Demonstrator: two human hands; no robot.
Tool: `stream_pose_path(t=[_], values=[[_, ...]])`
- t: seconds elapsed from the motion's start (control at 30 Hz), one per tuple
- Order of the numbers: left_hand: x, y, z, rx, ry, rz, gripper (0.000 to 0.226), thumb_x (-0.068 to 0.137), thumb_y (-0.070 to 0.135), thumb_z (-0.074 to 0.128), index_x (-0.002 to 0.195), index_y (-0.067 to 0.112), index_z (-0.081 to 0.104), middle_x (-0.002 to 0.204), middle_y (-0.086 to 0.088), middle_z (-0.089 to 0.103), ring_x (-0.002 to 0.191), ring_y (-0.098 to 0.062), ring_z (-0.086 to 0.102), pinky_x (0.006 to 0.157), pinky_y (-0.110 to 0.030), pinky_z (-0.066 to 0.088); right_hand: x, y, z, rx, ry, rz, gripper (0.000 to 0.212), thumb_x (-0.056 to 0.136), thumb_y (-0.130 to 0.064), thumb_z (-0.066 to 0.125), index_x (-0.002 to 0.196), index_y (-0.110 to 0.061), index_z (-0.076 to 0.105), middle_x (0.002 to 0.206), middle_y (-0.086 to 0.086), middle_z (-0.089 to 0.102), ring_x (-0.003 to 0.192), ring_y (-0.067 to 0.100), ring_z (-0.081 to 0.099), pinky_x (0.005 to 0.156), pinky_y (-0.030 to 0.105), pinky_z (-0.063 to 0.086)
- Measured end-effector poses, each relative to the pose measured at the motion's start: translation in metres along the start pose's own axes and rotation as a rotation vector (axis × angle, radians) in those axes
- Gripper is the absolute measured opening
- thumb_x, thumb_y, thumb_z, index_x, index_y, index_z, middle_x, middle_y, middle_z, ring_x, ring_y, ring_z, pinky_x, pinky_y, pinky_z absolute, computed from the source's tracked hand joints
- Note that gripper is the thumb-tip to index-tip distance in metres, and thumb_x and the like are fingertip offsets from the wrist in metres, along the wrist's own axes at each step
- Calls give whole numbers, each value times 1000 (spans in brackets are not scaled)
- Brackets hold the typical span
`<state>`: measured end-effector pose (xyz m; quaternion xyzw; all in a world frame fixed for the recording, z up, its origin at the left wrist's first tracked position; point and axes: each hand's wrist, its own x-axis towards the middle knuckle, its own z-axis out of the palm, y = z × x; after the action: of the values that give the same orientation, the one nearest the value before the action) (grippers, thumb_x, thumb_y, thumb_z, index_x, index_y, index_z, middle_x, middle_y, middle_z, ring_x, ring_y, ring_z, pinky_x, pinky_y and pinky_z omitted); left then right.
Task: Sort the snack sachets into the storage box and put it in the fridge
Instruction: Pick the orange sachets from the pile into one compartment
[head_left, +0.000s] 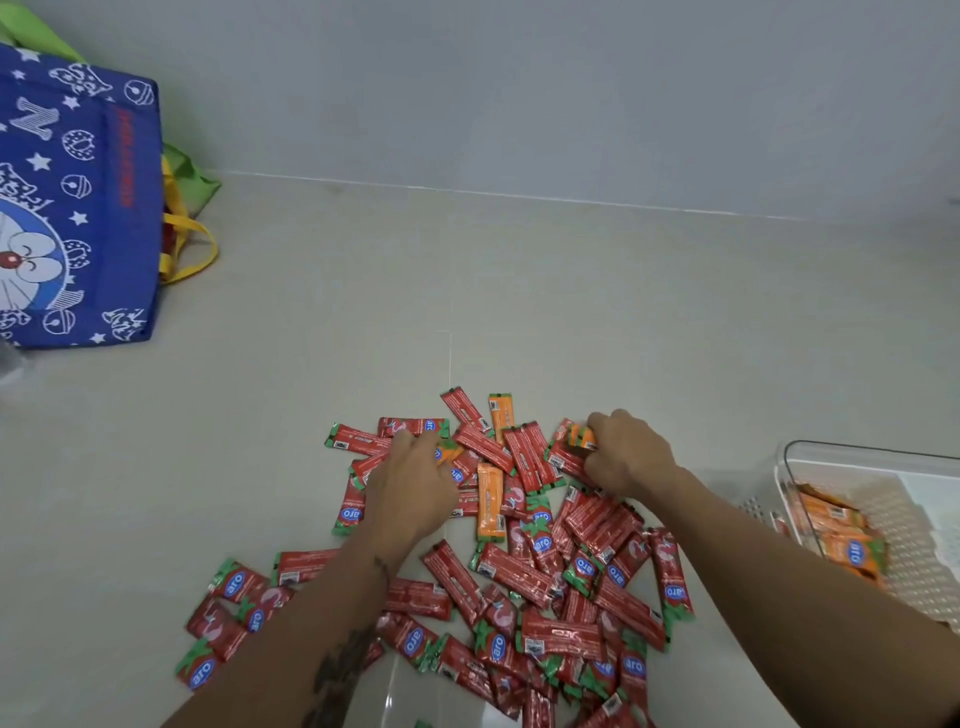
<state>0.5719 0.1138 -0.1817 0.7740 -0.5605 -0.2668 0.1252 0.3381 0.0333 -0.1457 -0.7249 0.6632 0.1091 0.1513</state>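
Note:
A heap of red sachets with a few orange sachets mixed in lies on the pale floor in front of me. My left hand rests on the pile's far left, its fingers closing on an orange sachet. My right hand is at the far right of the pile, pinching another orange sachet. A clear plastic storage box stands at the right edge, with several orange sachets inside.
A blue printed tote bag with yellow handles stands at the far left against the wall, with a green bag behind it. The grey wall runs across the back. Bare floor lies between the bag and the pile.

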Motion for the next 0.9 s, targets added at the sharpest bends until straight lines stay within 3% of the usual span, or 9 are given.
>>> stream_pose_path(t=[0.1,0.2,0.23,0.33,0.4,0.53,0.63,0.77,0.9], values=[[2,1,-2,7,-33,-5,27,93,39,56,109,17,58,124,-4,46,100,-25,57,88,-42,51,-6,-6,-7,93,64,-4,34,96,-46,49,109,-15,52,111,9,55,104,29,53,82,43,48],[4,1,-4,-29,-69,11,20,87,34,63,83,16,60,98,-3,56,84,-24,59,79,-45,54,-24,-29,-16,336,25,-131,8,96,-21,48,103,-17,48,94,8,63,80,25,59,63,35,44],[5,0,-4,-79,-77,8,20,86,32,63,80,13,59,89,-5,59,78,-25,60,73,-45,55,-32,-40,-17,371,-16,-182,15,94,-14,47,108,-19,48,94,7,63,78,24,59,61,33,42],[2,-4,-8,-245,-67,-37,12,89,22,55,81,13,56,78,-7,61,65,-21,55,57,-37,44,-50,-67,1,298,-175,-246,27,90,-13,49,116,-19,48,97,7,61,84,25,59,60,32,38],[-1,-7,-13,-297,7,-67,12,92,21,52,81,15,52,78,-5,60,68,-21,54,60,-35,40,-56,-80,16,247,-239,-192,29,91,-18,50,120,-16,45,97,5,58,88,26,58,64,34,39],[-2,-10,-28,-406,75,-80,7,92,19,59,95,20,53,87,0,61,75,-14,55,61,-31,41,-58,-91,30,255,-172,-75,45,96,-36,54,131,-12,38,110,6,60,97,28,58,79,39,44],[7,-4,-39,-436,44,-86,26,90,7,53,108,25,53,95,2,61,83,-15,58,64,-33,46,-62,-95,38,157,-111,-106,50,93,-43,55,128,-12,36,109,6,64,97,29,63,82,41,51],[34,17,-44,-375,-35,-62,21,85,14,48,102,24,55,93,-2,64,86,-23,62,80,-42,53,-70,-92,46,53,-35,-179,42,87,-39,59,117,-16,42,97,0,61,84,22,62,80,39,54],[58,43,-32,-202,-89,101,12,86,21,52,96,25,57,94,-2,67,83,-21,62,78,-38,53,-77,-75,40,186,-8,-207,24,90,-41,52,99,-20,49,89,1,60,78,23,57,72,34,49]])
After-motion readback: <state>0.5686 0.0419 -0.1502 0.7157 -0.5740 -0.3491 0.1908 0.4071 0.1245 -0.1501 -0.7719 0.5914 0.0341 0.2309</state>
